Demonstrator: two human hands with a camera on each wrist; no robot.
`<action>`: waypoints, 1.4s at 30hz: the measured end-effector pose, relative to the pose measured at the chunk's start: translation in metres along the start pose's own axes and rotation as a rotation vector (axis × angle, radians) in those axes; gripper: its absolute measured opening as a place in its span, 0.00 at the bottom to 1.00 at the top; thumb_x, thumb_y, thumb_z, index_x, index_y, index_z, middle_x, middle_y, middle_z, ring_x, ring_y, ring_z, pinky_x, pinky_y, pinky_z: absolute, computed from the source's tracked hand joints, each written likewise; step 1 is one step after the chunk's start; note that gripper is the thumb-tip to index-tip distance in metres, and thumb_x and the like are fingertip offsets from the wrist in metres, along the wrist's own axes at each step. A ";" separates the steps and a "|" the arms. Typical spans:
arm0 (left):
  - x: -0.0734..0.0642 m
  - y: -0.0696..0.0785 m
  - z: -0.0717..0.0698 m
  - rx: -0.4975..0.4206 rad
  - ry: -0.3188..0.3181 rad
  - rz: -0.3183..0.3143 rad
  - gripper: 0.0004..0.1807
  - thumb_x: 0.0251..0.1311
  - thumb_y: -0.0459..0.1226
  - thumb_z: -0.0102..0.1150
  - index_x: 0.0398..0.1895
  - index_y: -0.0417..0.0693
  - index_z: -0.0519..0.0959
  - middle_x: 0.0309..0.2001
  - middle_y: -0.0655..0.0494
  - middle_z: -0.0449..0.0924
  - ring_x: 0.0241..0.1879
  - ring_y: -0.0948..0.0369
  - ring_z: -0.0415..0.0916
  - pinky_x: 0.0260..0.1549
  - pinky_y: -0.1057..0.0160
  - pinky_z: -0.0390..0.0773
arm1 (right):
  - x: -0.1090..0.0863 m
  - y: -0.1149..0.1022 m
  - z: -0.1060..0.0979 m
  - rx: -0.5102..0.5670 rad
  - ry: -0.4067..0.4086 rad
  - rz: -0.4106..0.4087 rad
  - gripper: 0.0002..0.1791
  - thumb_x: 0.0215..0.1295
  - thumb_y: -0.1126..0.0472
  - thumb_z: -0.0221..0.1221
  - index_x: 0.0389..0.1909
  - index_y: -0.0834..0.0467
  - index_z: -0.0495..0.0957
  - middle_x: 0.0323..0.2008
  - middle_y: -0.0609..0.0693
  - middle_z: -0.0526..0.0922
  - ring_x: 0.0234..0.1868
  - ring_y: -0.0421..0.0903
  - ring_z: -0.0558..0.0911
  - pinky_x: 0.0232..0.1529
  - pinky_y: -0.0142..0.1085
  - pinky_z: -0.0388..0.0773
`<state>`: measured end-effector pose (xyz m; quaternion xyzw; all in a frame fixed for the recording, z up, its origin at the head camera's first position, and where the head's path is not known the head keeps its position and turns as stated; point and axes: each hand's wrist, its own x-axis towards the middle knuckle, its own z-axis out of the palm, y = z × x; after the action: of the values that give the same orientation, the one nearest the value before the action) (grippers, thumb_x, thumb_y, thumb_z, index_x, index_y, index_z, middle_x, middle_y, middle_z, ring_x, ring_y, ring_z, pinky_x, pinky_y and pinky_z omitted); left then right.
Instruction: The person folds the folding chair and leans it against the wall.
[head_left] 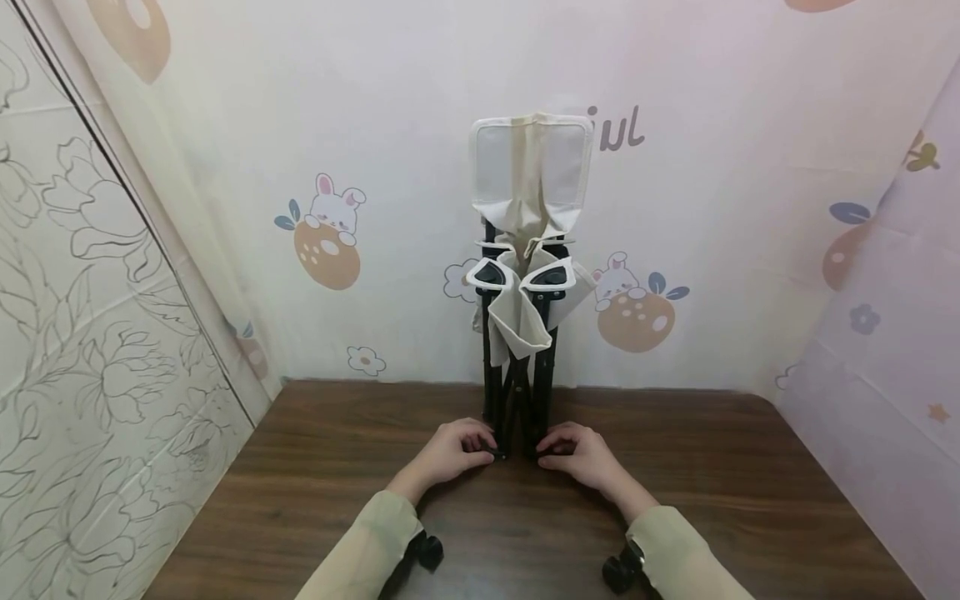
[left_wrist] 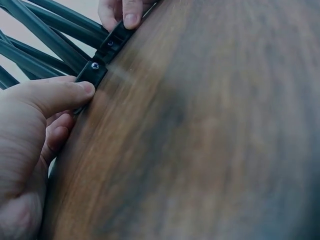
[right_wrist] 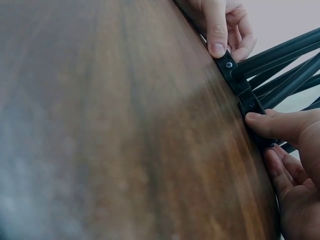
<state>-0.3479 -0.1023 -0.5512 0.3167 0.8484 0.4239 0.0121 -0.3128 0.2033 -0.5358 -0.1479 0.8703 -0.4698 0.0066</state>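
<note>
A folded camp chair (head_left: pixel 528 333) stands upright on the table, its beige and white fabric (head_left: pixel 528 171) bunched over black tube legs. In the head view my left hand (head_left: pixel 453 452) pinches a black foot at the bottom left of the frame. My right hand (head_left: pixel 581 454) holds the foot at the bottom right. The left wrist view shows my left thumb (left_wrist: pixel 86 89) on one screwed black plastic foot (left_wrist: pixel 92 72). In the right wrist view my right thumb (right_wrist: pixel 256 116) presses the other foot (right_wrist: pixel 251 104), and the two feet sit close together.
The dark wooden table (head_left: pixel 337 492) extends on both sides of the chair. Behind it hangs a printed curtain (head_left: pixel 420 167) with rabbits and fruit; a flower-patterned panel (head_left: pixel 97 333) stands at the left. Black devices (head_left: pixel 430 552) are strapped at both wrists.
</note>
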 end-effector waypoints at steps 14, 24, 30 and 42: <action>0.001 0.002 -0.002 0.032 -0.001 0.008 0.07 0.68 0.33 0.76 0.45 0.53 0.89 0.58 0.57 0.86 0.40 0.68 0.79 0.39 0.67 0.82 | 0.004 0.002 0.002 -0.014 0.006 -0.022 0.08 0.61 0.62 0.79 0.40 0.53 0.92 0.56 0.57 0.86 0.49 0.48 0.86 0.52 0.37 0.85; 0.003 0.000 -0.003 0.034 0.000 -0.001 0.07 0.68 0.34 0.75 0.45 0.54 0.89 0.58 0.57 0.86 0.39 0.68 0.79 0.38 0.66 0.81 | 0.006 0.001 0.002 -0.054 0.020 -0.036 0.08 0.61 0.62 0.79 0.40 0.53 0.92 0.56 0.57 0.87 0.49 0.48 0.87 0.52 0.38 0.86; 0.004 -0.001 -0.001 0.034 0.000 0.000 0.06 0.69 0.35 0.75 0.45 0.54 0.89 0.57 0.57 0.86 0.38 0.68 0.79 0.38 0.66 0.81 | 0.006 0.003 0.003 -0.062 0.025 -0.025 0.08 0.61 0.62 0.79 0.39 0.53 0.92 0.56 0.57 0.87 0.49 0.48 0.86 0.52 0.40 0.86; 0.010 -0.005 -0.003 0.030 -0.005 -0.013 0.06 0.70 0.35 0.74 0.46 0.54 0.89 0.57 0.56 0.86 0.39 0.68 0.79 0.39 0.65 0.81 | 0.013 0.006 0.004 -0.041 0.035 -0.009 0.07 0.62 0.63 0.78 0.40 0.52 0.92 0.57 0.57 0.86 0.51 0.50 0.87 0.54 0.43 0.86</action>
<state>-0.3593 -0.1013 -0.5507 0.3126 0.8566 0.4104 0.0124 -0.3258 0.1998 -0.5417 -0.1439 0.8790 -0.4543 -0.0138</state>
